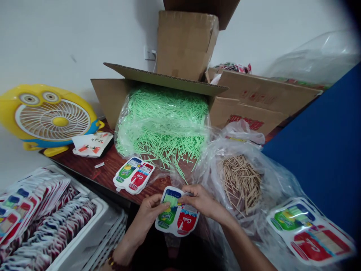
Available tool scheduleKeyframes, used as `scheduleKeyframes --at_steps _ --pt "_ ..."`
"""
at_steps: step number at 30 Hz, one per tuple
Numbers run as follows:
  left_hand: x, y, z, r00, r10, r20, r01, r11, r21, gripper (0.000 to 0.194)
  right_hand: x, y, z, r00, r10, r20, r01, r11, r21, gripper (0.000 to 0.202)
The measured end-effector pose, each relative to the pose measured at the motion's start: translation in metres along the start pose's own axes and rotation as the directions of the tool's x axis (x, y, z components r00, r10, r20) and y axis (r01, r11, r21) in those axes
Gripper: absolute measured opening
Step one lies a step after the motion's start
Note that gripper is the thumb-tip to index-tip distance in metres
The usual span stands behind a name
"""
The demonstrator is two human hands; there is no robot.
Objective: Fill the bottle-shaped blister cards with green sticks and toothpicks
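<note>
In the head view I hold a flat white-edged packet (pixel 187 222) printed with a green Sprite can and a red Cola can. My left hand (pixel 148 214) grips its left edge, thumb on the front. My right hand (pixel 201 201) is closed at the packet's upper right, fingertips over its front; whether a small stick is also between them I cannot tell. Similar packets (pixel 134 175) lie on the table just beyond my left hand. Past my hands, thin green sticks (pixel 169 139) spill from a clear bag. Brown sticks (pixel 242 184) lie in another clear plastic bag to the right.
A white crate (pixel 98 214) packed with rows of packets stands at lower left. More packets (pixel 310 231) lie at lower right. A yellow fan (pixel 60 121) and a tissue pack (pixel 93 144) are on the left. Cardboard boxes (pixel 184 45) rise behind; a blue panel (pixel 318 143) borders the right.
</note>
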State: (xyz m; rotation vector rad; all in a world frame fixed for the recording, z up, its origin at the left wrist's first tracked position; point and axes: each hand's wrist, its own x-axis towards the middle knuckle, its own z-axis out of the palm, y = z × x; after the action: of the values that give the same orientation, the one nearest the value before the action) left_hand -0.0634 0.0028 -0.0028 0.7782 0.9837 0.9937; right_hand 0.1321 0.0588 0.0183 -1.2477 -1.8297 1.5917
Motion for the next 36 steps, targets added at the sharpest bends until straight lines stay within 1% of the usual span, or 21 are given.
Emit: scheduleKeyframes --at_steps 3,5,9,13,15,18,22,26,29,32,36 --pt "0.001 -0.001 0.002 0.999 -0.043 0.031 0.044 0.998 -0.05 0.027 -0.001 -0.006 0.004 1.0 0.026 0.006 -0.026 0.999 0.047 0.012" --pt "0.003 -0.003 0.004 0.999 -0.039 0.028 0.04 0.998 -0.043 0.032 -0.002 -0.006 0.005 0.999 0.032 0.004 -0.032 0.997 0.072 0.011" --pt "0.005 -0.006 0.006 1.0 0.005 0.007 -0.005 0.999 0.052 0.029 -0.006 0.0 0.002 1.0 0.023 -0.015 -0.021 0.994 0.107 0.01" --pt "0.006 -0.009 0.012 0.999 0.038 -0.022 -0.034 0.987 0.16 0.036 -0.011 0.005 0.001 1.0 -0.004 -0.017 0.006 0.992 0.123 0.013" --pt "0.007 -0.012 0.017 0.999 0.04 -0.016 -0.037 0.987 0.154 0.033 -0.012 0.007 0.003 0.999 -0.03 -0.035 0.034 0.991 0.128 0.015" --pt "0.008 -0.015 0.022 0.999 0.031 -0.021 -0.028 0.989 0.145 0.024 -0.012 0.013 0.007 0.997 -0.048 -0.061 0.056 0.99 0.13 0.013" --pt "0.008 -0.018 0.024 0.999 -0.004 -0.045 0.014 0.978 0.21 0.02 -0.018 0.023 0.01 0.995 -0.03 -0.092 0.041 0.991 0.127 0.009" --pt "0.013 -0.025 0.023 0.999 -0.01 -0.048 0.025 0.949 0.314 0.02 -0.03 0.025 0.007 0.987 -0.028 -0.158 0.038 0.998 0.059 0.005" --pt "0.017 -0.029 0.026 1.0 0.0 -0.009 0.004 0.92 0.392 0.019 -0.041 0.021 -0.001 0.98 -0.066 -0.188 0.065 0.998 -0.012 0.01" --pt "0.02 -0.029 0.036 0.999 -0.016 0.027 0.003 0.902 0.432 0.019 -0.053 0.021 -0.009 0.967 -0.138 -0.216 0.114 0.987 -0.117 0.017" --pt "0.021 -0.026 0.053 0.995 -0.062 0.082 0.021 0.901 0.433 0.024 -0.065 0.027 -0.015 0.951 -0.199 -0.235 0.139 0.959 -0.246 0.031"
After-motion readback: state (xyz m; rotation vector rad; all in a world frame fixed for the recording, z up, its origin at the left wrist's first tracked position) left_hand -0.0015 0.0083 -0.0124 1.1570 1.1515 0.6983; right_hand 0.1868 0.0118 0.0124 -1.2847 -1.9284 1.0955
